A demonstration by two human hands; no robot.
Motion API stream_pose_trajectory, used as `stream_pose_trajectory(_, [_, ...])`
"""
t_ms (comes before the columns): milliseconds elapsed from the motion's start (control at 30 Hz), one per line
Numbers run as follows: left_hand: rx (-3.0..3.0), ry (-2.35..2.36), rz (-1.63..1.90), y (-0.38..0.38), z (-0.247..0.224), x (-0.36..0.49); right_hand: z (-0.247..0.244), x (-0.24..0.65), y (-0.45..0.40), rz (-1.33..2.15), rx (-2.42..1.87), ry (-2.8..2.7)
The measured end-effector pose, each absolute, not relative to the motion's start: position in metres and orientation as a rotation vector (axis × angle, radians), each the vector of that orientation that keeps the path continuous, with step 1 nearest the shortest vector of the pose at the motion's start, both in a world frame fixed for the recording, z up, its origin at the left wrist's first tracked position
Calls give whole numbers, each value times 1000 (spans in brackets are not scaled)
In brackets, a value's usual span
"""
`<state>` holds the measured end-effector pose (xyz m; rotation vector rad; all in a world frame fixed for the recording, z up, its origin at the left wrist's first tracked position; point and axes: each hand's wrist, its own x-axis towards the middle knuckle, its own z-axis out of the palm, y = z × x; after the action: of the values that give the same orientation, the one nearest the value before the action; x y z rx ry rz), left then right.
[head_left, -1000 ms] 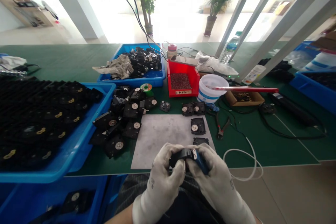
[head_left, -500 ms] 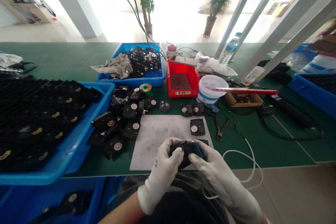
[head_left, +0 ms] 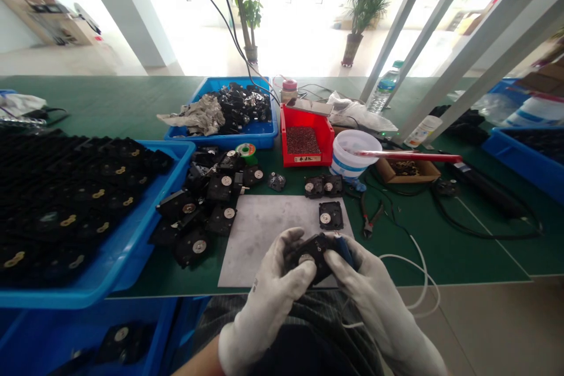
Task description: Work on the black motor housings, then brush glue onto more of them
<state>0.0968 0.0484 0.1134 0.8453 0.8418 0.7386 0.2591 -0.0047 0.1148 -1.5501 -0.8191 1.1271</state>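
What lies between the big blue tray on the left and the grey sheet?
Loose black mechanisms with silver hubs lie there, on the green mat, seen in the head view.

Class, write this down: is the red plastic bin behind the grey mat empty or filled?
Filled: the red plastic bin holds a mass of small dark reddish pieces that spreads from wall to wall; its depth cannot be told.
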Motion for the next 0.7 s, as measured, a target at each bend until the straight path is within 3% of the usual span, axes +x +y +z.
stream_pose_trajectory(267, [919, 918, 784, 52, 117, 94, 117, 259, -5, 1152, -1563, -820])
stream_pose_trajectory(700, [1716, 836, 961, 40, 114, 97, 108, 250, -10, 644, -1504, -1276])
